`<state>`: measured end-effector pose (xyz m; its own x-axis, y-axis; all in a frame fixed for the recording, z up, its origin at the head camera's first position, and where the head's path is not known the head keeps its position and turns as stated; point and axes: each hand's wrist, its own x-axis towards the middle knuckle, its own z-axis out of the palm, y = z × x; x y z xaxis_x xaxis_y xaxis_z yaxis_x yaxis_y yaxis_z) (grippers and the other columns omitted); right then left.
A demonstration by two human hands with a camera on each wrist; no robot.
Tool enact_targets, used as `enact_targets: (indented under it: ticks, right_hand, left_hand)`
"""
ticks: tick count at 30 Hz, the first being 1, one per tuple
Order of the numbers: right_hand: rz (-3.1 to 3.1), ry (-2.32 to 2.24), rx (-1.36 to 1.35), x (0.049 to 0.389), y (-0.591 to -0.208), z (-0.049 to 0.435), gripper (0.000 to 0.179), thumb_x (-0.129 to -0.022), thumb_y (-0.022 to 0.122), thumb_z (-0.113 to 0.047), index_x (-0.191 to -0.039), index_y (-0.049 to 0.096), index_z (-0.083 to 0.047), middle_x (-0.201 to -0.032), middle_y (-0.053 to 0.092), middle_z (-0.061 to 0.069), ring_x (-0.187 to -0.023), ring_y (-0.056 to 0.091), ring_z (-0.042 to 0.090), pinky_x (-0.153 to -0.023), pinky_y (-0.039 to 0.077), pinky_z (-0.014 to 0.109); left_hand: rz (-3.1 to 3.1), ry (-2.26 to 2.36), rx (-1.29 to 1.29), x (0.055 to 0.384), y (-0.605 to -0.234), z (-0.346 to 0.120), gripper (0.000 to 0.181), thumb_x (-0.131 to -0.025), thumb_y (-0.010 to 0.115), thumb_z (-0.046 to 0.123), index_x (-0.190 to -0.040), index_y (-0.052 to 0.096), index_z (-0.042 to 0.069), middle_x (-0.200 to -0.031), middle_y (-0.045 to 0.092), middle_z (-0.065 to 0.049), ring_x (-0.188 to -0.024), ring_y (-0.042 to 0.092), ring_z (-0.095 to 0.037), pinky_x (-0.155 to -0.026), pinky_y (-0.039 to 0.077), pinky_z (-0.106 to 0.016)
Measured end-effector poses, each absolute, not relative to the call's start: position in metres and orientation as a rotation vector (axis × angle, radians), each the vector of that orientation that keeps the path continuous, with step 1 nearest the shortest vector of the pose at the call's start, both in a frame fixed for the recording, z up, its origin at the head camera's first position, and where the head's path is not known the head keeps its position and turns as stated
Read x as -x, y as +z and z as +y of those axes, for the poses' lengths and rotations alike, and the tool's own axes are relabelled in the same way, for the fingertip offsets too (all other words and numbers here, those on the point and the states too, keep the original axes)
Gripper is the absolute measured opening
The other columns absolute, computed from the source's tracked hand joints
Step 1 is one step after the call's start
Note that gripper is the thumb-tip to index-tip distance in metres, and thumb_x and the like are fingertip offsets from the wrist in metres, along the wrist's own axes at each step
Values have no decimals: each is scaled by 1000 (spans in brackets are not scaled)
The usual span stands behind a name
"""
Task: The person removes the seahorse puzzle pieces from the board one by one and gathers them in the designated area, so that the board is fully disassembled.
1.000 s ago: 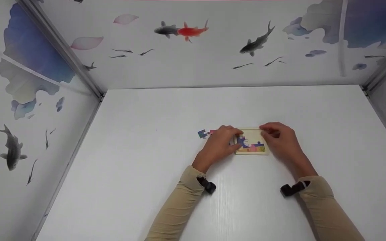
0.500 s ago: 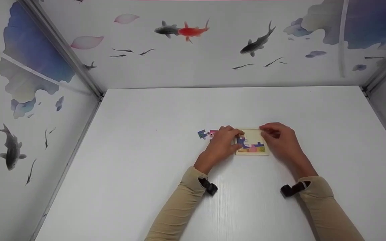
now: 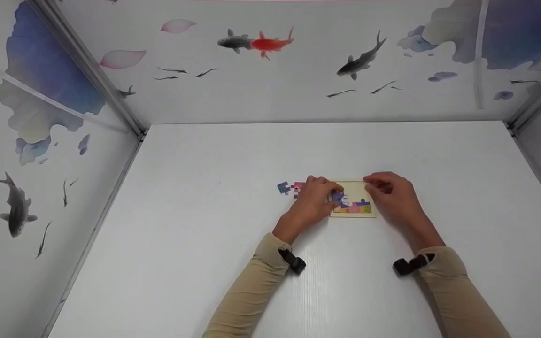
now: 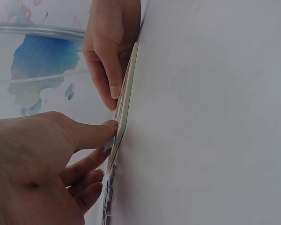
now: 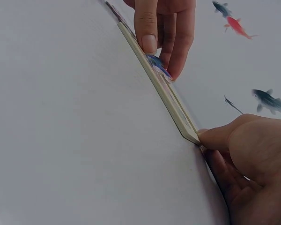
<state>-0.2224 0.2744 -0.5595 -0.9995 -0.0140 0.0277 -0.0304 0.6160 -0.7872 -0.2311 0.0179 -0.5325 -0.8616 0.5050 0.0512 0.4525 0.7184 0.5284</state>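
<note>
White panels, among them a back wall (image 3: 308, 101) printed with fish, bordered a white tabletop (image 3: 172, 244). Flat upon it, between the hands, lay a pale-rimmed puzzle tray (image 3: 352, 216), with joined pieces (image 3: 356, 207) along its near side. The left hand (image 3: 309, 199), thumb and fingers narrowly spaced, pinched a blue piece (image 5: 158, 64) at the tray's left side; whether that piece was fully seated could not be told. The right hand (image 3: 395, 197) gripped the tray's far right corner. Loose pieces (image 3: 283, 188), partly hidden by the left hand, lay left of the tray.
</note>
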Motion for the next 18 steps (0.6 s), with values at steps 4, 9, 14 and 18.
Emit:
enact_targets:
  ticks: [4, 9, 14, 18]
  right_hand:
    - [-2808, 1348, -51, 223, -560, 274, 29, -109, 68, -30, -135, 74, -22, -129, 70, 5, -111, 62, 22, -90, 49, 16]
    - [-2819, 1334, -50, 224, -560, 274, 30, -109, 68, -31, -137, 74, -22, -130, 70, 4, -111, 62, 22, -91, 49, 17]
    - [-2809, 1323, -69, 225, -561, 276, 30, -109, 68, -31, -136, 74, -22, -129, 70, 5, -110, 62, 22, -90, 48, 14]
    - [-2812, 1319, -84, 225, -561, 275, 29, -109, 68, -29, -136, 74, -21, -128, 70, 5, -110, 62, 21, -89, 47, 13]
  left_hand:
    - [2828, 798, -793, 232, -534, 17, 35, -104, 76, 25, -139, 75, 22, -135, 69, -2, -124, 54, -23, -111, 45, -35]
    - [2841, 785, -815, 234, -534, 17, 34, -104, 75, 25, -137, 76, 22, -134, 69, -2, -123, 54, -22, -110, 46, -34]
    - [2875, 764, -858, 235, -535, 17, 34, -103, 76, 27, -136, 77, 21, -131, 72, 0, -122, 56, -20, -108, 47, -32]
    - [2900, 749, -884, 234, -537, 15, 34, -103, 77, 28, -136, 77, 22, -129, 74, 1, -121, 57, -18, -108, 47, -32]
